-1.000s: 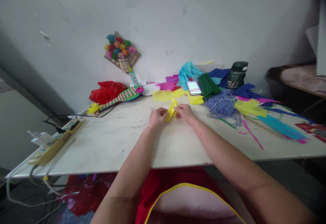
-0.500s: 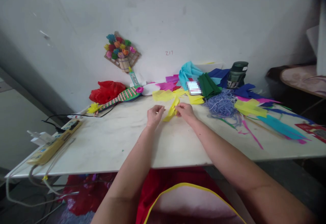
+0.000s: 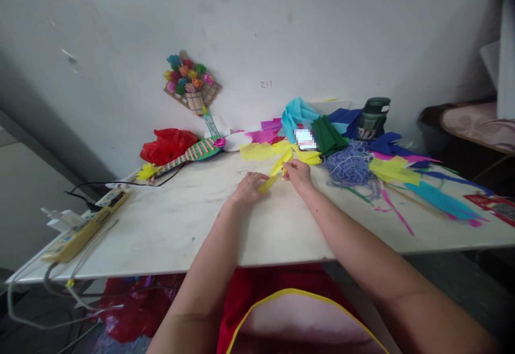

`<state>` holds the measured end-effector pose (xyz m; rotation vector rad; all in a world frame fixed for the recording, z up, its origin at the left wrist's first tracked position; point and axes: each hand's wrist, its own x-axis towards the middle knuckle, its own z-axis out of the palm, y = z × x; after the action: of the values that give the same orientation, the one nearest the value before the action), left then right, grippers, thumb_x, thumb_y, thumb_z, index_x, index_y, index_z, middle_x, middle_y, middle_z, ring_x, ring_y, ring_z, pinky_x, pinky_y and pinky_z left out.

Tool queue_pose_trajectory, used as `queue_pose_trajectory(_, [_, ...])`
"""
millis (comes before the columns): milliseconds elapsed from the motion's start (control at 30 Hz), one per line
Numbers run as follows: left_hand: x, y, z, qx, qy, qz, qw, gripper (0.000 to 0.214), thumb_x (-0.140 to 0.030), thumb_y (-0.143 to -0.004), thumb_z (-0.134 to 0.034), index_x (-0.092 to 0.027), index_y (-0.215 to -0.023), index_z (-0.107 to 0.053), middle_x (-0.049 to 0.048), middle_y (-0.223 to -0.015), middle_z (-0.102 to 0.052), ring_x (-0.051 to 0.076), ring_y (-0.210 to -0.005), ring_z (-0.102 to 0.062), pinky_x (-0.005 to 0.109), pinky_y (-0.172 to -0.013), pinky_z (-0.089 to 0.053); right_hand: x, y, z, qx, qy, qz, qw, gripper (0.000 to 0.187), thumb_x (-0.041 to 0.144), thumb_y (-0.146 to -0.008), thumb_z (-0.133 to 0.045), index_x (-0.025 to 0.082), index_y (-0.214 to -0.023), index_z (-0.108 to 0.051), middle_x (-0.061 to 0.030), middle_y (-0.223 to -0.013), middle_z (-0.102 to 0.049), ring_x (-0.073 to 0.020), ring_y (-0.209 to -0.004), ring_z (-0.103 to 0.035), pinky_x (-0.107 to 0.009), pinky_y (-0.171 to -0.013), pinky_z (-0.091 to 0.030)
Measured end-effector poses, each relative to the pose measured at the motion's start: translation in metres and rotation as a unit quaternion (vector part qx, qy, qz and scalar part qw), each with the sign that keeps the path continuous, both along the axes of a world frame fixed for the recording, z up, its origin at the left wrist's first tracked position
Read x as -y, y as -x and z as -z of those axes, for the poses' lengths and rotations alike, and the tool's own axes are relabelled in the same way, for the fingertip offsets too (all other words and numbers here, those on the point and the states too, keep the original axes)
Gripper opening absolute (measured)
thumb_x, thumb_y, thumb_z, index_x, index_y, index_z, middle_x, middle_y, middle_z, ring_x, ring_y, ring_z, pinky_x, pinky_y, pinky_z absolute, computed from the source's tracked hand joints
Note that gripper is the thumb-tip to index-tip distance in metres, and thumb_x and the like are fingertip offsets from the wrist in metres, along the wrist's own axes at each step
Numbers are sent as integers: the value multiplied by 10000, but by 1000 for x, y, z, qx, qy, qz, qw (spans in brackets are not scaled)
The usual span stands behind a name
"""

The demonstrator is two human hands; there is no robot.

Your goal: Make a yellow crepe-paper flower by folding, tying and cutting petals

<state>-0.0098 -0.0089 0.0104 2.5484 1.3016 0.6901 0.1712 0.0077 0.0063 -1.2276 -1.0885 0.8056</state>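
Evidently, in the head view, you had both hands over the open middle of the counter (image 3: 193, 214), with the yellow strip (image 3: 277, 171) between them, slanting from near your left fingers up and away toward the yellow sheets (image 3: 257, 152). Your right hand (image 3: 296, 176) was closed to a pinch, thumb and fingertips together on the strip's right side, probably to steady such thin, limp stuff without crushing it. Your left hand (image 3: 250, 187) lay low and palm-down, fingers half curled, tips at the strip's near end; I could not tell whether they gripped it or merely pressed it. Holding it at two places likely kept it from curling or sliding.

Loose material sat toward the back and right: the blue yarn tangle (image 3: 348, 163) just beyond your right hand, dark green paper (image 3: 329, 135) behind it, a turquoise strip (image 3: 442, 201) farther right. That arrangement seemed to keep colours within reach yet off the working patch. The lidded flask (image 3: 374, 118) stood upright at the back, presumably clear of your elbows. On your left, the power strip (image 3: 86, 228) ran along the counter's side, perhaps so its cables could drop over the edge.
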Motion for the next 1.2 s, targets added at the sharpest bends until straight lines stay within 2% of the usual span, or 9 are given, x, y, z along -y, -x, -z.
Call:
queue_pose_trajectory(233, [-5, -1, 7, 18, 11, 10, 1000, 433, -86, -582, -527, -189, -994, -615, 43, -1049, -610, 178, -956, -555, 292, -862, -440, 1, 0, -1, -1, 4, 5, 1000, 170, 338, -632, -556, 174, -586, -548, 45, -420, -494, -113, -416, -522, -213, -418, -452])
queue_pose_trajectory(367, [-8, -3, 12, 91, 6, -8, 996, 323, -78, -619, -499, -195, -864, -674, 48, -941, -657, 176, -851, -588, 291, -817, -453, 1, 0, -1, -4, 4, 4, 1000, 160, 327, -635, -559, 176, -584, -550, 46, -419, -496, -108, -411, -526, -199, -404, -443])
queue_pose_trajectory(467, [-9, -5, 13, 165, 39, -58, 984, 226, -122, -628, -546, -203, -779, -695, 41, -824, -676, 166, -740, -591, 289, -773, -458, 0, 0, 0, -14, 3, 2, 1000, 155, 321, -636, -565, 175, -584, -552, 47, -418, -503, -103, -405, -526, -191, -395, -438])
queue_pose_trajectory(533, [-10, -6, 12, 233, 79, -107, 963, 186, -159, -630, -575, -188, -769, -695, 37, -740, -673, 158, -684, -586, 287, -735, -462, -1, -1, 1, -37, 0, 1, 999, 150, 312, -633, -573, 174, -581, -546, 48, -415, -504, -100, -398, -524, -186, -387, -436])
queue_pose_trajectory(600, [-11, -5, 12, 329, 140, -133, 924, 186, -193, -633, -595, -161, -794, -683, 38, -705, -666, 146, -655, -590, 280, -695, -469, -2, -1, 1, -74, 1, -1, 997, 142, 298, -626, -585, 171, -581, -536, 47, -425, -516, -95, -389, -522, -181, -372, -429])
queue_pose_trajectory(733, [-11, -2, 10, 515, 256, -108, 811, 255, -248, -596, -665, -117, -812, -636, 52, -730, -660, 128, -627, -611, 269, -659, -483, -4, -1, -1, -150, 10, 2, 989, 135, 266, -616, -613, 160, -604, -530, 31, -479, -565, -85, -360, -511, -177, -331, -404])
queue_pose_trajectory(833, [-10, 0, 8, 578, 281, -109, 759, 304, -255, -561, -703, -105, -802, -596, 55, -705, -648, 133, -609, -621, 271, -647, -492, -3, -1, -4, -182, 26, -8, 983, 119, 231, -615, -623, 147, -620, -540, 20, -486, -582, -84, -342, -503, -182, -316, -402])
queue_pose_trajectory(1033, [-8, -3, 6, 619, 286, -106, 724, 257, -204, -570, -699, -120, -745, -531, 33, -658, -629, 138, -619, -633, 281, -672, -507, 2, 1, -6, -220, 64, -51, 972, 93, 187, -635, -622, 132, -664, -553, 8, -494, -596, -89, -342, -506, -189, -315, -409])
queue_pose_trajectory(1200, [-6, -5, 7, 633, 286, -87, 714, 236, -162, -576, -680, -124, -729, -504, 22, -675, -623, 132, -623, -631, 290, -693, -512, 1, 3, -2, -243, 104, -116, 957, 67, 175, -681, -592, 132, -685, -541, -2, -528, -610, -89, -381, -530, -185, -340, -423])
